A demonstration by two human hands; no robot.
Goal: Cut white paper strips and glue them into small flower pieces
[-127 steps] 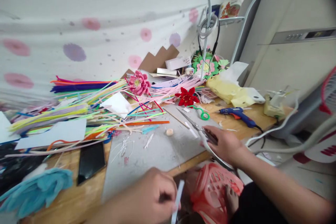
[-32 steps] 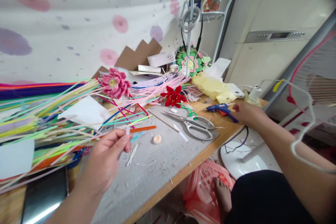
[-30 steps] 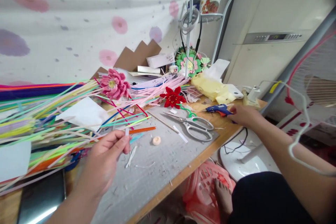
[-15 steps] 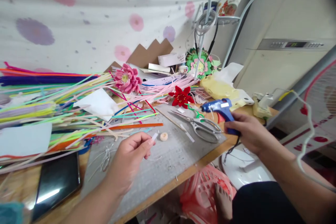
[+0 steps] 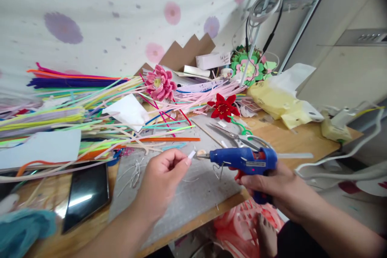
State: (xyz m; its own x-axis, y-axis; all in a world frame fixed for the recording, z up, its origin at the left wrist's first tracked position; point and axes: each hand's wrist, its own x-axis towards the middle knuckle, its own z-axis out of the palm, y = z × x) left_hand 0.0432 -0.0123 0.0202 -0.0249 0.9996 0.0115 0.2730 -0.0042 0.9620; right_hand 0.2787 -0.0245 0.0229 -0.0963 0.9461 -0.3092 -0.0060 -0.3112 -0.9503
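Between thumb and fingers, my left hand (image 5: 167, 175) pinches a small white strip (image 5: 191, 154) above the grey cutting mat (image 5: 181, 205). My right hand (image 5: 272, 181) grips a blue hot glue gun (image 5: 238, 157) by its handle, fingers at the red trigger. The gun's metal nozzle points left, close to the strip; whether they touch I cannot tell. Just behind the nozzle lies a small pale round piece (image 5: 200, 153), partly hidden. Scissors (image 5: 232, 135) rest on the mat beyond the gun, which covers part of their handles.
Colourful pipe cleaners (image 5: 60, 117) fill the left side. A pink flower (image 5: 160, 83) and a red flower (image 5: 223, 107) lie at the back. A black phone-like slab (image 5: 86, 193) lies at left. A white cable (image 5: 341, 165) loops at right. A pink basket (image 5: 238, 229) stands below the table edge.
My right hand has brought the glue gun leftward over the mat, its nozzle now near the white strip. My left hand still pinches the strip. The camera view has shifted.
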